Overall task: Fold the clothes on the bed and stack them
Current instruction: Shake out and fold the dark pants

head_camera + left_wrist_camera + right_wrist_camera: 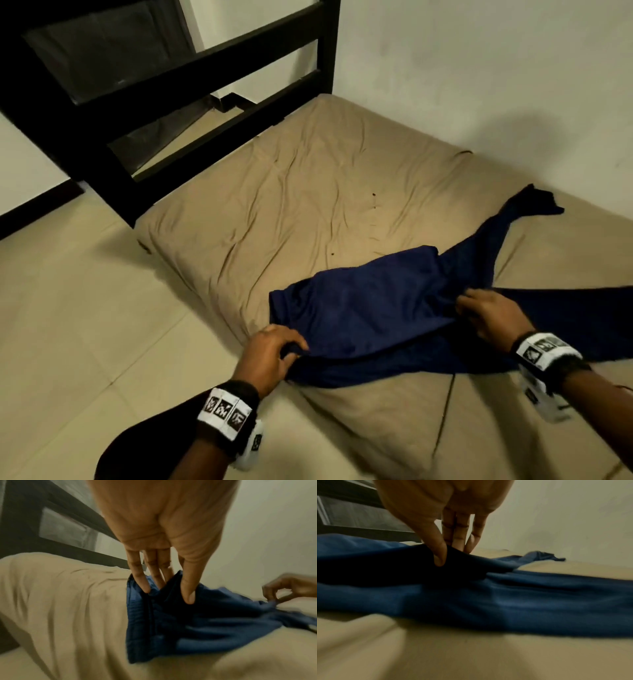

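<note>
A dark blue garment [373, 308] lies partly folded on the tan bed [274, 192], near its front edge. One long part trails toward the far right [534, 202]. My left hand [274, 353] pinches the garment's near left corner between thumb and fingers [187, 596]. My right hand [486, 311] pinches a raised fold of the blue cloth [471, 588] at the middle right, thumb in front [440, 559], other fingers behind. Both wrists wear bands with black and white markers.
A black bed frame [205, 102] rises at the far left end of the mattress. White walls run behind and along the right side. Pale tiled floor [85, 308] lies to the left of the bed. The sheet is wrinkled.
</note>
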A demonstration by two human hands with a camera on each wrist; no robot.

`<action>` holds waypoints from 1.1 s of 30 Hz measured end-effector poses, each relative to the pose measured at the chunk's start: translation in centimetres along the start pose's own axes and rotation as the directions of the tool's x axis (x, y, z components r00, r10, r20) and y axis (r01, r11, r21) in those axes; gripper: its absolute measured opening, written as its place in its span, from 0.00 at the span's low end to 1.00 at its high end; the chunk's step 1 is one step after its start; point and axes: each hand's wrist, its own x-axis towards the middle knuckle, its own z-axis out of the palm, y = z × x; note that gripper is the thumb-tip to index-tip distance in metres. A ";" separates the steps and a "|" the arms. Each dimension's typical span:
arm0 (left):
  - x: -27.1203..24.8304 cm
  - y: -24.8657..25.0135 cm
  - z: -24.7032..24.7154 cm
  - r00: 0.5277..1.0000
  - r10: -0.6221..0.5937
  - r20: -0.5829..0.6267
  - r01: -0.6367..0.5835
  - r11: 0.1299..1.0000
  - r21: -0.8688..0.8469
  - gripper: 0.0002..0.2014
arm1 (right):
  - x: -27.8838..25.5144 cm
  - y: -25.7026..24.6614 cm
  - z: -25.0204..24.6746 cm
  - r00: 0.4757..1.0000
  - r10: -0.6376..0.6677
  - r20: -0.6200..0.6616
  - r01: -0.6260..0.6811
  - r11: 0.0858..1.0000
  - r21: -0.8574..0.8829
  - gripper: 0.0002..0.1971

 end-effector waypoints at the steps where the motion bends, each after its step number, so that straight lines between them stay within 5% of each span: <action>1: -0.5 -0.1 0.8 0.998 -0.025 0.064 0.019 0.996 0.089 0.18 | -1.5 -0.3 1.5 0.998 0.049 0.028 -0.048 0.999 -0.009 0.17; 5: -0.8 0.7 2.5 0.971 -0.156 0.183 0.072 0.914 0.399 0.12 | -4.6 -2.1 5.3 0.955 0.292 0.053 -0.296 0.951 0.092 0.17; 9: -1.0 0.8 3.6 0.976 -0.153 0.154 0.059 0.870 0.490 0.25 | -5.6 -3.3 5.4 0.934 0.342 0.098 -0.353 0.925 0.137 0.15; 14: -1.3 0.5 3.6 0.998 -0.013 0.061 -0.020 0.867 0.497 0.24 | -5.8 -3.2 4.0 0.965 0.260 -0.014 -0.257 0.960 0.109 0.14; 19: -2.4 -0.6 5.7 0.974 -0.157 0.165 0.051 0.857 0.514 0.24 | -6.3 -3.9 5.9 0.897 0.416 0.152 -0.432 0.896 0.097 0.15; 22: -2.6 -0.8 5.9 0.951 -0.300 0.070 0.258 0.899 0.353 0.22 | -5.5 -6.4 5.8 0.888 0.446 0.111 -0.453 0.890 0.048 0.19; 24: -2.3 -0.4 5.4 0.899 -0.417 -0.131 0.428 0.901 0.067 0.22 | -5.0 -9.6 5.7 0.941 0.333 0.054 -0.336 0.941 0.046 0.26; 26: -1.2 -0.3 5.2 0.787 -0.558 -0.264 0.536 0.829 -0.159 0.17 | -4.8 -13.6 6.4 0.986 0.165 0.033 -0.168 0.980 0.110 0.31; 30: 1.3 -0.7 5.9 0.546 -0.833 -0.088 0.698 0.510 -0.502 0.29 | -3.6 -19.7 8.8 0.994 -0.071 0.082 0.061 0.992 0.113 0.37; 31: 1.5 -0.9 6.0 0.527 -0.844 -0.097 0.727 0.507 -0.462 0.29 | -3.2 -20.4 9.1 0.994 -0.060 0.093 0.051 0.994 0.101 0.37; 33: 1.5 -1.2 6.7 0.568 -0.811 -0.140 0.756 0.581 -0.301 0.27 | -2.5 -20.9 9.2 0.996 -0.012 0.089 0.006 0.997 0.073 0.35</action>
